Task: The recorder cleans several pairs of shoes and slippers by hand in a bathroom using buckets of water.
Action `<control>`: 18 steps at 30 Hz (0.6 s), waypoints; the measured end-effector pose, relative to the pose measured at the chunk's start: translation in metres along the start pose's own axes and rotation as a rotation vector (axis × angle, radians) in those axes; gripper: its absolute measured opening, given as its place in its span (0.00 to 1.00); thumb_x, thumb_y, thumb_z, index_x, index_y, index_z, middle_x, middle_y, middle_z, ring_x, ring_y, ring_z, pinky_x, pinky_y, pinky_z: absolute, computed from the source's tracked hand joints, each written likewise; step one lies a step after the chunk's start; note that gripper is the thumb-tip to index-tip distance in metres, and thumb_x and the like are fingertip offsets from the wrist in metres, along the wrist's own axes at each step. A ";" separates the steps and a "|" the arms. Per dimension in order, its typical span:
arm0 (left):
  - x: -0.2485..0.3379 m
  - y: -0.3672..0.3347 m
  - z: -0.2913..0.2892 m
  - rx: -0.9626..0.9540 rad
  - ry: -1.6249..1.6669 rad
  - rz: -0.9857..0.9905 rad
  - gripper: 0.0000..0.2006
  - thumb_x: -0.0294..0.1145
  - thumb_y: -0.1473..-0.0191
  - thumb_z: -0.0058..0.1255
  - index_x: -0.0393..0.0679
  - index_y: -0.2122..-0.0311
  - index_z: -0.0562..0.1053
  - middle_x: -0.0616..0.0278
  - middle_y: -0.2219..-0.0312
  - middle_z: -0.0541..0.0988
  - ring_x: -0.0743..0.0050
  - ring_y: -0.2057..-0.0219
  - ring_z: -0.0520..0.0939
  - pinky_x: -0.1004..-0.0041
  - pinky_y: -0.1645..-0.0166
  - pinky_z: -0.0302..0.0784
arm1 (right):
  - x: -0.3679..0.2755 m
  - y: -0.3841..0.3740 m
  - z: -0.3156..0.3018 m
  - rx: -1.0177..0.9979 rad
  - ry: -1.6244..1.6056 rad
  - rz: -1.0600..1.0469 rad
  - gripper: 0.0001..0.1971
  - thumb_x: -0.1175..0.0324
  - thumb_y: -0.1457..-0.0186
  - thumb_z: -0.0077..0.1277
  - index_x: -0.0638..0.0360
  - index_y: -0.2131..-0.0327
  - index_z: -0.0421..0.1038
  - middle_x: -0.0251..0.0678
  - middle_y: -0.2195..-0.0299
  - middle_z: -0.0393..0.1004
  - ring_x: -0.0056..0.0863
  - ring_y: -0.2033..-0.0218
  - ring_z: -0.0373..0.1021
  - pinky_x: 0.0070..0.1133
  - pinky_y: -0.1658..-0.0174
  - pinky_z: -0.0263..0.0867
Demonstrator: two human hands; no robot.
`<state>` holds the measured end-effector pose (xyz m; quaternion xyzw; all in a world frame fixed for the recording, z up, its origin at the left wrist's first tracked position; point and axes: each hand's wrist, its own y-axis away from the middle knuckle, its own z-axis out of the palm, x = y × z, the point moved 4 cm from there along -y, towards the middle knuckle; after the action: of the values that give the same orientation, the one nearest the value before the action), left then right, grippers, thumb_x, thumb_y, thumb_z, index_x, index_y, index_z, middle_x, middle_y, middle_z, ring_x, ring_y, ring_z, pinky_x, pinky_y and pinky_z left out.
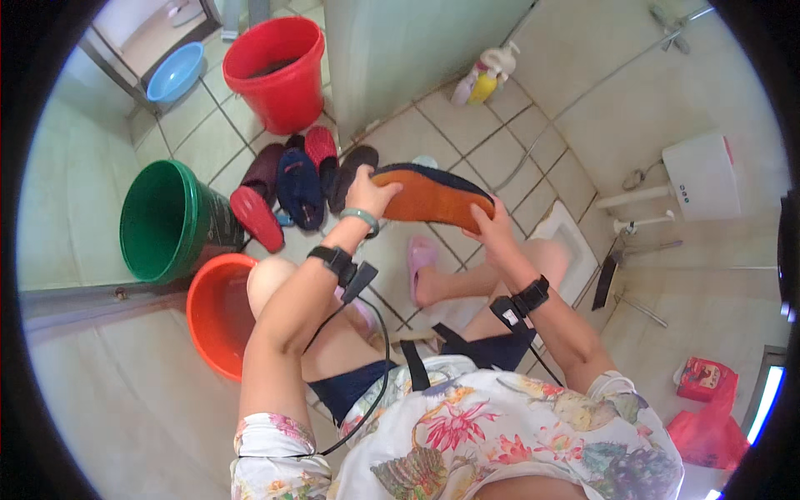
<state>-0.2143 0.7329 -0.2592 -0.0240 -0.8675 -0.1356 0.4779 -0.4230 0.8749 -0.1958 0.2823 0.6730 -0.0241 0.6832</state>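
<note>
Above the tiled floor [408, 135], the orange-soled slipper [429, 200] is held crosswise, its left end clasped by the left hand [369, 197], its right end equally firmly by the right hand [495, 232].

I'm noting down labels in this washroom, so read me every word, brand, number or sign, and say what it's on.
None I can quote.
Red package: printing, too small to read.
Green bucket: pale side markings, too blurred.
White wall box: dark marks, too small.
Black wrist device: white label, unreadable.
Orange sole: no lettering visible.
</note>
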 end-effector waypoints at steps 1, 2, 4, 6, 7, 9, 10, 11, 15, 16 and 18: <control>-0.017 -0.006 -0.003 0.066 0.062 0.003 0.37 0.49 0.64 0.62 0.38 0.50 0.62 0.39 0.53 0.68 0.48 0.51 0.70 0.61 0.53 0.70 | -0.007 0.000 -0.001 -0.012 -0.033 0.017 0.23 0.65 0.45 0.47 0.61 0.48 0.54 0.39 0.55 0.65 0.27 0.57 0.67 0.22 0.61 0.69; -0.016 -0.006 -0.005 0.110 0.133 0.009 0.40 0.50 0.64 0.62 0.38 0.48 0.60 0.39 0.48 0.64 0.48 0.48 0.68 0.60 0.52 0.69 | -0.013 0.002 -0.004 -0.005 -0.061 0.042 0.21 0.65 0.44 0.46 0.60 0.49 0.56 0.39 0.55 0.66 0.26 0.58 0.68 0.22 0.63 0.70; -0.003 0.002 0.001 0.076 0.399 -0.277 0.43 0.52 0.63 0.62 0.41 0.45 0.57 0.44 0.50 0.67 0.52 0.49 0.69 0.55 0.51 0.68 | -0.025 0.004 -0.008 -0.030 -0.093 -0.007 0.19 0.67 0.44 0.45 0.60 0.50 0.58 0.39 0.56 0.66 0.24 0.61 0.69 0.20 0.66 0.70; 0.017 0.020 0.007 0.042 0.652 -0.570 0.46 0.54 0.63 0.63 0.44 0.42 0.54 0.50 0.52 0.70 0.55 0.51 0.71 0.51 0.50 0.66 | -0.042 0.006 0.010 -0.089 0.236 -0.229 0.19 0.70 0.47 0.48 0.60 0.51 0.60 0.42 0.56 0.66 0.32 0.57 0.68 0.24 0.59 0.69; 0.029 0.030 0.023 -0.197 0.957 -0.747 0.43 0.57 0.62 0.60 0.45 0.44 0.57 0.50 0.53 0.70 0.55 0.50 0.70 0.45 0.50 0.64 | -0.037 0.007 0.016 -0.087 0.236 -0.243 0.19 0.70 0.47 0.48 0.60 0.51 0.60 0.42 0.56 0.66 0.32 0.57 0.68 0.24 0.59 0.69; 0.044 0.032 0.040 -0.678 1.359 -0.755 0.35 0.61 0.57 0.53 0.48 0.48 0.63 0.52 0.54 0.71 0.55 0.51 0.70 0.38 0.49 0.60 | -0.037 0.022 0.041 -0.048 0.832 -0.868 0.21 0.73 0.52 0.51 0.60 0.52 0.63 0.44 0.56 0.66 0.41 0.52 0.63 0.28 0.50 0.63; 0.040 0.029 0.042 -0.889 1.446 -0.590 0.31 0.61 0.54 0.49 0.50 0.50 0.66 0.53 0.55 0.71 0.55 0.51 0.70 0.37 0.48 0.58 | -0.032 0.028 0.056 -0.065 0.822 -0.884 0.21 0.73 0.52 0.51 0.60 0.52 0.63 0.44 0.56 0.66 0.41 0.52 0.63 0.28 0.50 0.63; 0.044 0.036 0.041 -0.786 1.502 -0.651 0.23 0.56 0.47 0.44 0.49 0.55 0.70 0.54 0.57 0.73 0.54 0.53 0.72 0.43 0.49 0.63 | -0.026 0.037 0.063 -0.181 0.895 -0.919 0.21 0.74 0.53 0.52 0.59 0.53 0.63 0.44 0.55 0.66 0.44 0.50 0.61 0.30 0.48 0.60; -0.017 0.017 0.061 -0.539 1.290 -0.627 0.15 0.40 0.42 0.41 0.44 0.55 0.69 0.53 0.60 0.75 0.56 0.60 0.77 0.56 0.54 0.73 | -0.026 0.048 0.087 -0.398 0.876 -0.846 0.23 0.69 0.54 0.54 0.58 0.52 0.63 0.45 0.52 0.64 0.44 0.47 0.57 0.31 0.45 0.56; -0.016 0.014 0.060 -0.497 1.211 -0.586 0.14 0.37 0.42 0.41 0.43 0.54 0.69 0.53 0.60 0.75 0.57 0.61 0.78 0.58 0.54 0.74 | -0.028 0.044 0.082 -0.418 0.738 -0.753 0.25 0.66 0.55 0.55 0.57 0.51 0.63 0.44 0.52 0.63 0.43 0.46 0.57 0.30 0.44 0.54; -0.016 0.010 0.055 -0.452 1.132 -0.542 0.13 0.33 0.43 0.41 0.42 0.54 0.68 0.53 0.60 0.75 0.59 0.61 0.78 0.59 0.55 0.74 | -0.028 0.016 0.063 -0.247 0.643 -0.637 0.27 0.60 0.52 0.52 0.57 0.48 0.60 0.43 0.50 0.62 0.42 0.46 0.57 0.30 0.43 0.53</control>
<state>-0.2492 0.7582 -0.2980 0.1701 -0.4083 -0.4213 0.7917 -0.3623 0.8522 -0.1687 -0.0287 0.9016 -0.0638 0.4270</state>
